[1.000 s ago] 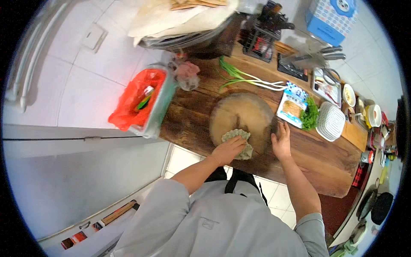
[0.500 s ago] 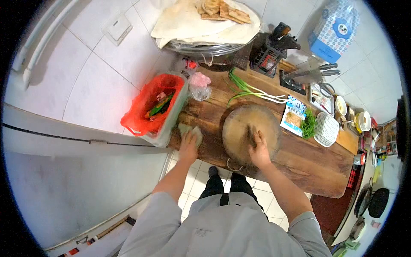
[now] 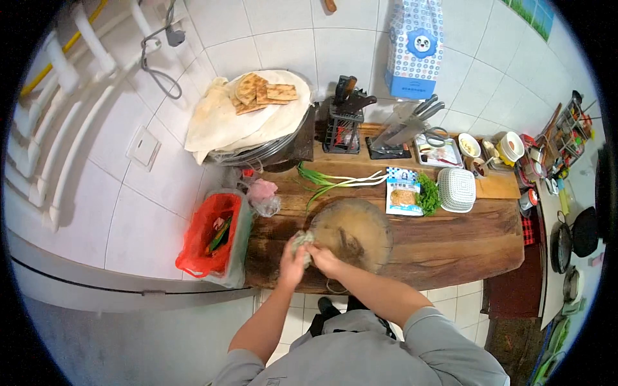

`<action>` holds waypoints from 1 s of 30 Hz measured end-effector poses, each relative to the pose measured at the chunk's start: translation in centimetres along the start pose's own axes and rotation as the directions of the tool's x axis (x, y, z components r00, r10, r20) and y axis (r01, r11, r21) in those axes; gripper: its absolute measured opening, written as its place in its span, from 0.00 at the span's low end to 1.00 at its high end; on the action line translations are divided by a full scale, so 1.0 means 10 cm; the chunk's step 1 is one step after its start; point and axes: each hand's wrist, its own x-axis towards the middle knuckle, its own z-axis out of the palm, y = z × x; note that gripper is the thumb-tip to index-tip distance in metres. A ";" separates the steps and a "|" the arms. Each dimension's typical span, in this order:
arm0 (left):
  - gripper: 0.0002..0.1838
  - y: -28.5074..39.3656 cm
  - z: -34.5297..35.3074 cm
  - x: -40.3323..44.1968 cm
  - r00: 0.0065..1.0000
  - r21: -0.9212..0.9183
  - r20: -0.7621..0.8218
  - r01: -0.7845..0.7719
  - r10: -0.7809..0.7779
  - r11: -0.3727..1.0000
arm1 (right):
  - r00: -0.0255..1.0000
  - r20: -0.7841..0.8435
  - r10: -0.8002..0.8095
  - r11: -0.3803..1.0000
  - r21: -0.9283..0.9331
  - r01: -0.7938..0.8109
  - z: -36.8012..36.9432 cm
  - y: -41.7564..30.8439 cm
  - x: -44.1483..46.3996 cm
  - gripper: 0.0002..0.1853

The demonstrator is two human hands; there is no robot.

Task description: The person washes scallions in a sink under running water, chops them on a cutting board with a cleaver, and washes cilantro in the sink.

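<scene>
My left hand (image 3: 293,265) is closed around a crumpled pale greenish cloth (image 3: 302,240), just over the left edge of the round wooden chopping block (image 3: 364,222). Against the cloth's right side, my right hand (image 3: 323,258) has its fingers bunched on it, partly hidden from above. A dark wet smear marks the middle of the block. Behind the block lie green onions (image 3: 341,180), a blue and white food packet (image 3: 404,193) and a bunch of leafy greens (image 3: 427,195).
A bin lined with a red bag (image 3: 205,235) stands at the table's left end. Flatbreads (image 3: 264,93) lie on a cloth-covered pot at the back. Knives (image 3: 425,108) stand in a clear holder near a utensil rack (image 3: 343,132). A white basket (image 3: 456,191) sits to the right.
My left hand has lifted the cloth off the table's left edge. My right hand has left the block's surface and joined it at the cloth. The view has tilted up.
</scene>
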 end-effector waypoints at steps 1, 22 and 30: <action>0.27 -0.08 0.24 0.13 0.999 0.009 -0.027 0.036 -0.036 0.999 | 0.996 -0.063 0.071 0.972 0.229 -0.054 0.03 0.01 0.05 0.28; 0.30 0.02 0.02 1.23 0.965 0.811 -0.245 0.257 -0.094 0.525 | 0.968 -0.003 -0.252 0.720 -0.668 0.185 -1.58 -1.43 0.29 0.17; 0.44 -0.27 0.38 1.24 0.984 0.901 -0.038 0.108 -0.172 0.420 | 0.551 0.414 -0.725 -0.416 -0.900 0.131 -1.61 -3.32 0.46 0.08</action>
